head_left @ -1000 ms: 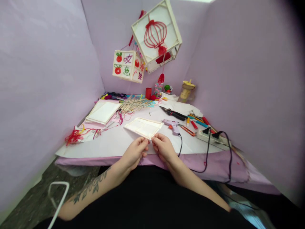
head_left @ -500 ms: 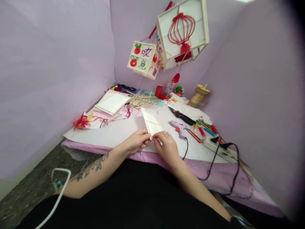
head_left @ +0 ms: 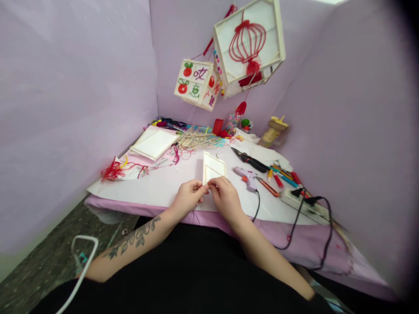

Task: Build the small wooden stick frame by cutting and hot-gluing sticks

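A white paper panel edged with thin wooden sticks [head_left: 214, 167] is tilted up off the table in front of me, one stick crossing its middle. My left hand [head_left: 190, 196] pinches its near left corner between thumb and fingers. Close beside it, my right hand [head_left: 225, 198] is closed on the near edge of the same panel, covering part of it. Both sets of fingertips nearly meet at that corner. What exactly lies between them is too small to make out. To the right of my hands lies a lilac glue gun [head_left: 248, 178], its cord running off the table edge.
Pruning shears [head_left: 250, 160], a red utility knife [head_left: 268, 186], markers and a power strip [head_left: 303, 205] lie at right. Stacked framed panels [head_left: 155, 143], loose sticks [head_left: 198, 138] and red yarn [head_left: 113, 170] are at left and back. Two decorated lanterns [head_left: 198, 83] hang above.
The panel has turned, so more of its face now points toward me. Both hands have shifted slightly, still holding its near corner and edge.
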Motion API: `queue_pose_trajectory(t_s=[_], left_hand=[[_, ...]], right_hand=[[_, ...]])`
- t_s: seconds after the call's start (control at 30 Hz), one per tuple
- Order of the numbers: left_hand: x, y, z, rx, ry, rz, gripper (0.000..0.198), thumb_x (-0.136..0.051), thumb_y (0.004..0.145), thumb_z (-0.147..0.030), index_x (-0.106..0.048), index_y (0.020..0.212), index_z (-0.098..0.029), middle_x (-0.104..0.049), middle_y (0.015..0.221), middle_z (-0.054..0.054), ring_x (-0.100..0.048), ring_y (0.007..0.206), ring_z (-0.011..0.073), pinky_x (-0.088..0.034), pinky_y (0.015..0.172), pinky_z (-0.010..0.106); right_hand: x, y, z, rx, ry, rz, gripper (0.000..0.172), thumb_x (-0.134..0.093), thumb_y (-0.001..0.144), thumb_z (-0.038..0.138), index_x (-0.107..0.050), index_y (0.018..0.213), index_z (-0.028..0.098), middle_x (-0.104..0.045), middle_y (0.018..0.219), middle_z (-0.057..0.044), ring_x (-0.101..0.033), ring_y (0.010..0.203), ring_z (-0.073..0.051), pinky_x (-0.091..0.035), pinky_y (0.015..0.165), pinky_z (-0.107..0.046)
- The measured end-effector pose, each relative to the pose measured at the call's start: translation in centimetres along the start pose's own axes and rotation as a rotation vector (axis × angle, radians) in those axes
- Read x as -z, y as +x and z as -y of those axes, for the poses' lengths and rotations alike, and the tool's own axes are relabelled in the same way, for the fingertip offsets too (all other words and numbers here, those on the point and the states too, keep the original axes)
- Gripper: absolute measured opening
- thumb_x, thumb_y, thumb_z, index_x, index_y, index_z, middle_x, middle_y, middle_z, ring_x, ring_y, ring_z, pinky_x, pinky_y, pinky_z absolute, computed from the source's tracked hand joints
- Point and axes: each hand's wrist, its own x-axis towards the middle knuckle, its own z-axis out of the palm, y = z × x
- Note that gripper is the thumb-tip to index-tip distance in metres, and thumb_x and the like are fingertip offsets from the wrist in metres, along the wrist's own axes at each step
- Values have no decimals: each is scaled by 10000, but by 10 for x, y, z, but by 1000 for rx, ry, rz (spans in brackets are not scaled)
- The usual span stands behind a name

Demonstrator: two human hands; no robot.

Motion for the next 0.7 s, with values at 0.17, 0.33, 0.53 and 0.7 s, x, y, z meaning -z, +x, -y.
queue_pose_trajectory(t_s=[0.17,0.33,0.53,0.7], left_hand=[[1,3,5,4,-125,-22,299,-620,767,-433,-615,725,-137,-485,468,-56,-373,390,56,-267,402,183],[1,6,7,-5,-203,-20,275,-639,749,-399,-616,724,-126,-496,479,-49,-387,416,56,-262,415,180],[0,4,8,-40,-203,-2,267,-629,746,-393,-626,741,-126,-503,491,-47,-414,441,65,-277,433,185],[-2,1,7,-76,-129,-38,243,-625,746,-376,-617,724,-134,-509,513,-47,-436,468,74,-308,460,192]], right_hand=[[0,3,2,2,26,9,155,-461,875,146,-608,854,190,-634,843,-73,-568,833,-207,-429,771,-324],[3,8,3,-35,54,44,129,-497,855,156,-617,824,192,-640,809,-55,-578,807,-196,-430,764,-312],[12,16,5,-29,38,91,130,-536,826,133,-649,786,184,-665,769,-32,-592,757,-168,-427,718,-274],[23,24,14,-19,-112,194,150,-562,813,129,-684,742,183,-688,750,-29,-604,716,-158,-408,674,-252]])
